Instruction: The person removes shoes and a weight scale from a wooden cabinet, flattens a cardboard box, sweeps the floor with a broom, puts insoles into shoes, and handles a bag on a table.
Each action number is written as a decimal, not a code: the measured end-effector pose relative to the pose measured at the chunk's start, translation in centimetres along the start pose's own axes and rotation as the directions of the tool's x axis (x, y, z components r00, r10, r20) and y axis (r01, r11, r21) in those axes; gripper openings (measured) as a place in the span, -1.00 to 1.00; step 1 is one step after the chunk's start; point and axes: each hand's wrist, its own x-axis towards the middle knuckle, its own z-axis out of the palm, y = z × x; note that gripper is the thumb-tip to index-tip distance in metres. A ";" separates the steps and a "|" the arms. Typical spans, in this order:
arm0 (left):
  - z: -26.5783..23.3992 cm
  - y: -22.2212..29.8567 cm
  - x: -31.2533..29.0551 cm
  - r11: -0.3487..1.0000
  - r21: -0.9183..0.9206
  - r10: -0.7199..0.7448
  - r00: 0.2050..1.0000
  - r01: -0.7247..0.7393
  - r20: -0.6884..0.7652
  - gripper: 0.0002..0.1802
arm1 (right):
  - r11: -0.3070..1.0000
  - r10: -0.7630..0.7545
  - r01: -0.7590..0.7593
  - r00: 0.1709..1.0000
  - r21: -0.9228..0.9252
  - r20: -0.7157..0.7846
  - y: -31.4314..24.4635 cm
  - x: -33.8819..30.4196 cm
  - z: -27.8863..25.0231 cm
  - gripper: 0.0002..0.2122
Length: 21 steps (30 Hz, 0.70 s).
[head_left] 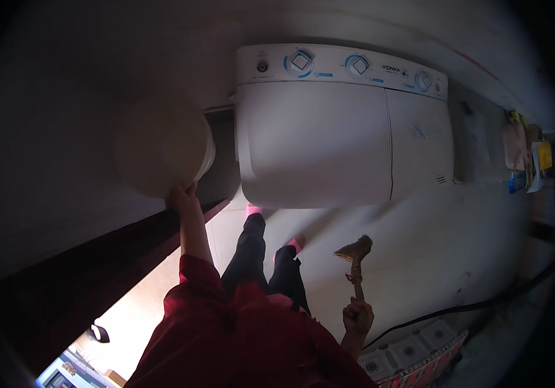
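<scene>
At the left, my left hand [181, 197] is closed on the near edge of a pale round bucket [161, 145], left of the washing machine. Its outline is dim against the wall, and the fingers on its far side are hidden. My right hand [358, 315], low on the right, is wrapped round the handle of a small straw whisk broom [356, 253]. The bristle head points away from me, fanned out above the floor. In front of me stands a white twin-tub washing machine [313, 139] with its lids down; neither hand touches it.
A dark red door edge [122, 249] slants along the left, with bright light beyond. A black hose [478, 305] curves across the floor at right, near a patterned white item [413, 352]. Papers and packages [528, 158] sit far right. My feet in pink slippers [298, 243] are near the machine.
</scene>
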 end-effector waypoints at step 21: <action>-5.9 -27.7 19.6 -0.242 0.727 0.009 0.748 -0.643 0.664 -0.45 | 0.987 0.157 -0.143 0.957 0.071 -0.246 3.3 6.5 4.8 -0.65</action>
